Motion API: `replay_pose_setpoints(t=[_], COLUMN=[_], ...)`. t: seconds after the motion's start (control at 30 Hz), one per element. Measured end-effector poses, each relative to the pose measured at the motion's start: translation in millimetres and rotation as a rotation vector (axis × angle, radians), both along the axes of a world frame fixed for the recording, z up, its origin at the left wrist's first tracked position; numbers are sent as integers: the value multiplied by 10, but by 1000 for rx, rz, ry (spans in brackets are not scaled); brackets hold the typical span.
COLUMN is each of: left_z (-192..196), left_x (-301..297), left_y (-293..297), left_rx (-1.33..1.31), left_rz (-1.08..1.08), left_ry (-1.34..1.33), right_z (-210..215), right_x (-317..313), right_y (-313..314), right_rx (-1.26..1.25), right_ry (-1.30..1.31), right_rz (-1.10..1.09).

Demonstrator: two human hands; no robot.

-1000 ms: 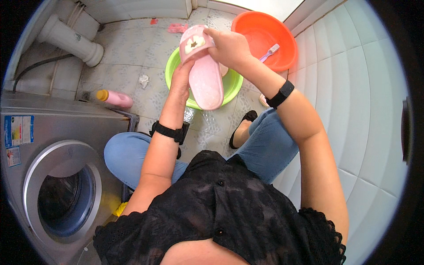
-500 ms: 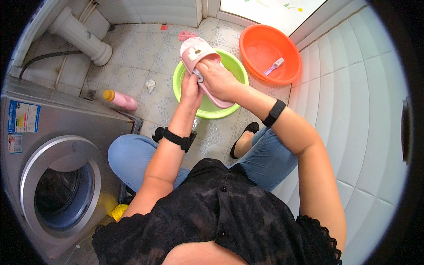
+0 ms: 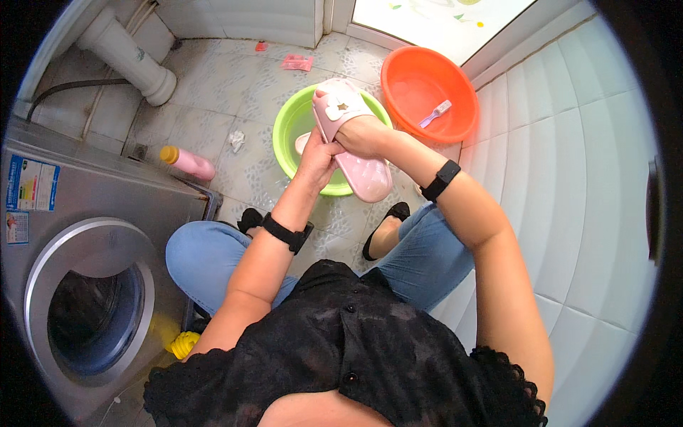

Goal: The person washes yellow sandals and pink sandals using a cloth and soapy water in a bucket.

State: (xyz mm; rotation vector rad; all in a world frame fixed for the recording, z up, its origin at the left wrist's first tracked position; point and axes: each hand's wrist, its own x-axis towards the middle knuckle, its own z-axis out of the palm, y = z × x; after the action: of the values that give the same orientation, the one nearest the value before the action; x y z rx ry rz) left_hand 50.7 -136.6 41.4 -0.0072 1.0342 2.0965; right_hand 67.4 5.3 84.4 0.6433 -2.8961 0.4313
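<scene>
A pink slipper (image 3: 368, 176) with a white star-centred decoration on its strap is held tilted over a light green basin (image 3: 284, 121). My left hand (image 3: 315, 160) is closed on the slipper's side edge, its thumb reaching over the sole. My right hand (image 3: 361, 135) is pushed in under the strap from the heel side. The strap covers most of the right fingers, so their grip is hidden. In the basin, partly behind my left hand, lies a pale pink-white object (image 3: 302, 142), perhaps another slipper. The basin appears to hold some liquid.
Right of the green basin stands an orange basin (image 3: 466, 85) with a pale purple brush (image 3: 435, 114) inside. A pink bottle (image 3: 192, 164) with a yellow cap, crumpled white paper (image 3: 237, 140) and a pink packet (image 3: 297, 62) lie on the tiles. A grey washing machine (image 3: 167, 203) stands left.
The slipper has swung nearer to me and right, showing more of its sole. My right hand has gone deeper under the strap, and a grey-white item beside it is no longer visible.
</scene>
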Motion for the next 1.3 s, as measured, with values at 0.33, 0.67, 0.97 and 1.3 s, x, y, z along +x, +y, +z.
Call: replay_pose_setpoints(t=[0.33,0.67,0.97,1.3], left_z=[-91,-201,-66,-99], left_x=[131,-42,41,-273], left_y=[232,119,194,-48], left_rx=[-79,-380,-160,-229], left_rz=[176,293,333,604], left_ry=[177,485,415,389], right_z=[-10,-79,-20,-155], right_x=[-276,27,19,260], right_y=[-103,-149,-180,-591], right_rx=[184,-110,-337,-247], right_ry=[-367,-270,-191,225], right_rz=[-436,-306,-446,-296])
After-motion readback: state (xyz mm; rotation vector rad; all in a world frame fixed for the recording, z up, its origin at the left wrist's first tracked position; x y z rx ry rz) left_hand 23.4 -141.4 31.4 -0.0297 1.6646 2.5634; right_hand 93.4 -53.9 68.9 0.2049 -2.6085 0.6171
